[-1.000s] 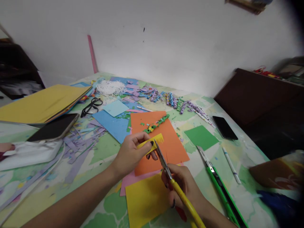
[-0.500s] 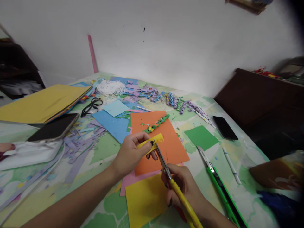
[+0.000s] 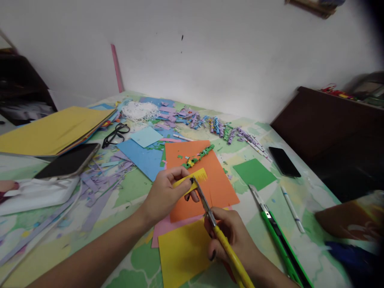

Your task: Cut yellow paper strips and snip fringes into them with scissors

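Note:
My left hand (image 3: 168, 194) pinches a narrow yellow paper strip (image 3: 200, 175) whose far end has short slits along one edge. In my right hand (image 3: 229, 236) is a pair of scissors (image 3: 222, 239) with yellow handles, its blade tips at the strip's edge close to my left thumb. Under the hands lies an orange paper sheet (image 3: 222, 188), overlapping a pink sheet and a yellow sheet (image 3: 180, 252). A green rolled paper piece with small flower cut-outs (image 3: 199, 156) rests on the orange sheet, just beyond the strip.
A green cutter knife (image 3: 279, 236) lies with its blade exposed on the right, beside a white paper stick (image 3: 292, 209), a green square (image 3: 255, 174) and a phone (image 3: 284, 161). Left are glasses (image 3: 116, 135), another phone (image 3: 69, 161), paper scraps and another person's hand (image 3: 7, 188).
The scissor blades have shifted slightly left along the yellow strip, and the handles have moved a little with my right hand. My left hand stays put.

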Motion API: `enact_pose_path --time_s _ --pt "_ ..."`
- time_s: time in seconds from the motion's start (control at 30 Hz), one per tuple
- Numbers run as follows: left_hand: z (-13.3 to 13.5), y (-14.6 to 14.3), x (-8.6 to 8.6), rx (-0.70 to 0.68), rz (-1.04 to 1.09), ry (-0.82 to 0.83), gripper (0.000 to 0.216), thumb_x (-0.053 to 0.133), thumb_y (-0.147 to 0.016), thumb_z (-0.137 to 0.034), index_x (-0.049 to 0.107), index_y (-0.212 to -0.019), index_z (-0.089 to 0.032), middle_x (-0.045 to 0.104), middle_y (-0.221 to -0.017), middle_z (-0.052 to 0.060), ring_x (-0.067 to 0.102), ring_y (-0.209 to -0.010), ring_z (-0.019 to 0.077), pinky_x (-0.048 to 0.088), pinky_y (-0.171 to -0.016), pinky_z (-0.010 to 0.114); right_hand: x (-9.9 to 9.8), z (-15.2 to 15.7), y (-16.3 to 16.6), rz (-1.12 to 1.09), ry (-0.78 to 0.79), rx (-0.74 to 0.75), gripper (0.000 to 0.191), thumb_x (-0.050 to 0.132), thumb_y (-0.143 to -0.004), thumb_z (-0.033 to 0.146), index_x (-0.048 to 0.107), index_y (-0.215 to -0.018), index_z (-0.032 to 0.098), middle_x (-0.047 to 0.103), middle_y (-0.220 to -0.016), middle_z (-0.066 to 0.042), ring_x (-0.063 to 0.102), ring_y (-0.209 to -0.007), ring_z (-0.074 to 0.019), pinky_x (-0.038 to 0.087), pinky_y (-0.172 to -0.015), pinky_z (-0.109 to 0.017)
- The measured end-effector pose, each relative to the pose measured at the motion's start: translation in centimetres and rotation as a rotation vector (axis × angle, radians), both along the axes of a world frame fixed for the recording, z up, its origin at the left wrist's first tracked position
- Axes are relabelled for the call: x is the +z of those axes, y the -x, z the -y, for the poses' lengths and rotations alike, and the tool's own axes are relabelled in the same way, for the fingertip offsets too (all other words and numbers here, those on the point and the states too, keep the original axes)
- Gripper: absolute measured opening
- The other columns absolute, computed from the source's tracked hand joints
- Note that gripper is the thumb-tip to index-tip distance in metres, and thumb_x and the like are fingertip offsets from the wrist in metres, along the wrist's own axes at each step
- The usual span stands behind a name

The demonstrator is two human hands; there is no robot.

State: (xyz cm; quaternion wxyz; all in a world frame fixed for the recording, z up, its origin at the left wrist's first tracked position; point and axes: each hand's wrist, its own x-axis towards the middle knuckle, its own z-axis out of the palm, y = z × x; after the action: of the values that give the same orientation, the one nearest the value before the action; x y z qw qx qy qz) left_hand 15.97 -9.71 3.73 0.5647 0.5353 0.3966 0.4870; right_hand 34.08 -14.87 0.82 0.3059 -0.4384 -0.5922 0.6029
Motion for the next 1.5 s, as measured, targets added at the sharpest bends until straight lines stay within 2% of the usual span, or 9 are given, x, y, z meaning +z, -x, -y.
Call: enact_pose_path --time_s 0.47,0.93,1.07,1.5 --pt "0.07 0.17 0.01 -0.032 0.019 0.013 0.017 0.057 -0.085 -0.022 0.058 -0.070 -0.015 0.067 -0.057 0.000 0.063 -0.054 0.0121 0.044 -0.054 0.022 0.03 -0.02 0.12 -0.034 0.013 -0.020 0.063 0.078 -0.046 0.069 0.043 -0.062 0.019 0.034 -0.049 0.009 0.030 -0.045 -0.0066 0.022 -0.038 -0.019" --pt "-0.16 0.46 -0.27 -0.048 -0.019 -0.016 0.017 0.055 -0.085 -0.018 0.060 -0.070 -0.014 0.068 -0.057 0.001 0.061 -0.053 0.0106 0.044 -0.054 0.021 0.04 0.03 -0.17 -0.019 -0.044 0.022 0.061 0.074 -0.052 0.071 0.045 -0.066 0.020 0.034 -0.051 0.007 0.030 -0.046 -0.0079 0.026 -0.038 -0.020" --pt "-0.17 0.40 -0.08 -0.035 -0.032 -0.020 0.016 0.055 -0.083 -0.017 0.059 -0.068 -0.014 0.067 -0.056 0.000 0.061 -0.052 0.0108 0.045 -0.054 0.022 -0.03 0.05 -0.11 -0.013 -0.036 0.017 0.063 0.074 -0.049 0.073 0.043 -0.063 0.020 0.034 -0.050 0.008 0.030 -0.045 -0.0077 0.027 -0.037 -0.020" --pt "-0.04 0.28 0.07 -0.024 -0.030 -0.012 0.014 0.055 -0.080 -0.016 0.059 -0.067 -0.015 0.067 -0.054 0.000 0.062 -0.052 0.0118 0.045 -0.053 0.022 0.21 -0.06 0.01 -0.004 0.015 0.012 0.060 0.080 -0.047 0.066 0.043 -0.063 0.020 0.034 -0.049 0.008 0.031 -0.045 -0.0078 0.027 -0.037 -0.019"
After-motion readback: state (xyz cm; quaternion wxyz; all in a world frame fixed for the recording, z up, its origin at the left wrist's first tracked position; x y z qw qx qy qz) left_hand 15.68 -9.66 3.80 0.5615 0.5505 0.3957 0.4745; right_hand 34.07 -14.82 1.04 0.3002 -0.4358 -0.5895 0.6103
